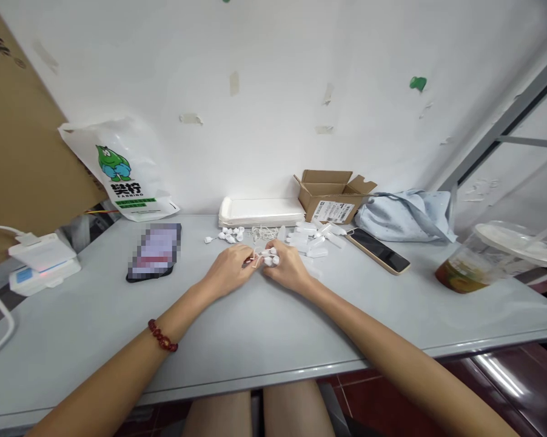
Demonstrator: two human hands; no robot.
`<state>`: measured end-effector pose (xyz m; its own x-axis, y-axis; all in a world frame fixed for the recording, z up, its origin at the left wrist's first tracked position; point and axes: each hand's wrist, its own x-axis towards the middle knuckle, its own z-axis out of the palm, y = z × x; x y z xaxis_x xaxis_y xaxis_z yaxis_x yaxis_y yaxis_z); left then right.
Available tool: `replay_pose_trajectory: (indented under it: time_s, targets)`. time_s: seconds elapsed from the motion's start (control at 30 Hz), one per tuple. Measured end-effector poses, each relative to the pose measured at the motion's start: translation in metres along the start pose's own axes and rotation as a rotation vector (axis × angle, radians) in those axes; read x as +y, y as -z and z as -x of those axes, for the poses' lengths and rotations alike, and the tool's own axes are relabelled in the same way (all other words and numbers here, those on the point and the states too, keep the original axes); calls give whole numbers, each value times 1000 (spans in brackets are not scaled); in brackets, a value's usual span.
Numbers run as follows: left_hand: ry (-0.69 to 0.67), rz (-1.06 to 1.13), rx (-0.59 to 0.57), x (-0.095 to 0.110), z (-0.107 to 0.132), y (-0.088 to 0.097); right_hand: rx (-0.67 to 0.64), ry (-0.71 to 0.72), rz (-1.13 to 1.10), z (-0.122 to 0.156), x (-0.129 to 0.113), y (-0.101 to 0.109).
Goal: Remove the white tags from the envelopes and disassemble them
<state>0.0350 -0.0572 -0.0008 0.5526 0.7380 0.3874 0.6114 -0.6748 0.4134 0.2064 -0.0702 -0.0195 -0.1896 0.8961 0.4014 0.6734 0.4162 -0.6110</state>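
My left hand (230, 269) and my right hand (288, 267) meet over the middle of the grey table (264, 328). The right hand's fingers are curled round a few small white plastic caps (270, 257). The left hand pinches a thin pale loop or cord (255, 260) between the two hands. A red bead bracelet (162, 337) sits on my left wrist. Just beyond the hands lie more white caps (228, 235), a tangle of thin cords (263, 233) and several small clear bottles (313, 238).
A phone (154, 252) lies left of the hands, another phone (377, 250) to the right. At the wall stand a white tray stack (261, 212), an open cardboard box (332, 195), a printed plastic bag (123, 170) and blue cloth (405, 213). A lidded drink cup (496, 256) lies at right.
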Motion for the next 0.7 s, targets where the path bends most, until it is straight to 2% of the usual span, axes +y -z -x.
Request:
replay_pose_trajectory:
  time_s: [0.2, 0.37, 0.53, 0.7]
  targets:
    - [-33, 44, 1, 3, 0, 5, 6, -41, -37, -1, -1, 1]
    - [43, 36, -18, 2, 0, 6, -3, -57, -44, -1, -1, 0]
    - [0, 73, -16, 4, 0, 9, -21, -45, -59, -1, -1, 2]
    - [76, 57, -67, 2, 1, 11, -61, -53, -68, -2, -2, 5]
